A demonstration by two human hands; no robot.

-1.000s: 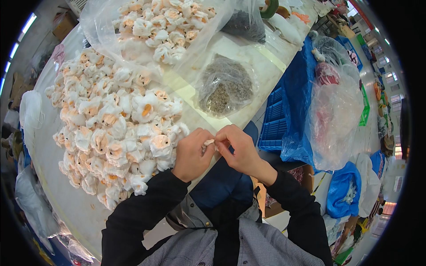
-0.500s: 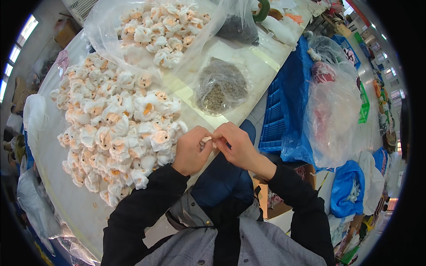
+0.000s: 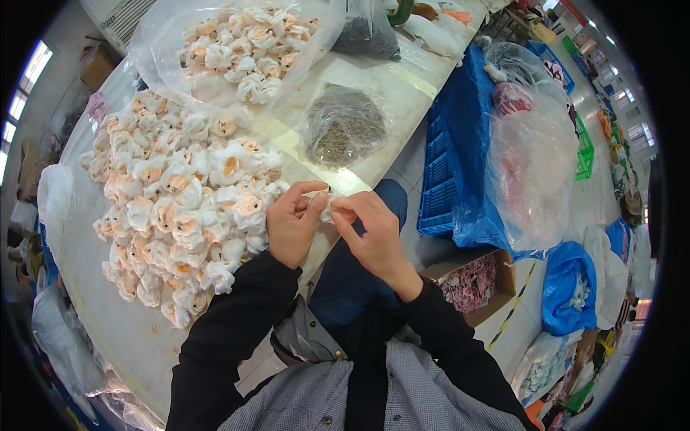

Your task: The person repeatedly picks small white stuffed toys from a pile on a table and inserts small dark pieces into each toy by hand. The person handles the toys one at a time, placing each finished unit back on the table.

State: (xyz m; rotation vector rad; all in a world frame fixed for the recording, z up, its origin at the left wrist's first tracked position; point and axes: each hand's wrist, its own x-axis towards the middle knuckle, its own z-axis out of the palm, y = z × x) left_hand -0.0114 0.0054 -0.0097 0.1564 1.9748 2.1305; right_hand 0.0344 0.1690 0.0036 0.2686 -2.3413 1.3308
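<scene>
My left hand point(image 3: 291, 224) and my right hand point(image 3: 375, 233) are close together at the table's near edge. Between their fingertips is a small white fluffy plush piece point(image 3: 326, 212), mostly covered by the fingers. Both hands are closed in a pinch on it. To the left of my left hand lies a wide heap of white-and-peach plush pieces point(image 3: 183, 194), several with small dark dots and orange patches. Just beyond my hands sits a clear plastic bag of small grey-brown bits point(image 3: 343, 128).
More plush pieces lie in a large clear bag point(image 3: 154, 54) at the table's far side, beside a bag of dark bits point(image 3: 368, 37). Right of the table stand a blue crate point(image 3: 437, 179), a cardboard box of pink scraps point(image 3: 471, 286) and a blue sack point(image 3: 568, 287).
My hands have drawn slightly apart and shifted left, showing more of the white piece between them. My right forearm has moved left, uncovering more of the cardboard box.
</scene>
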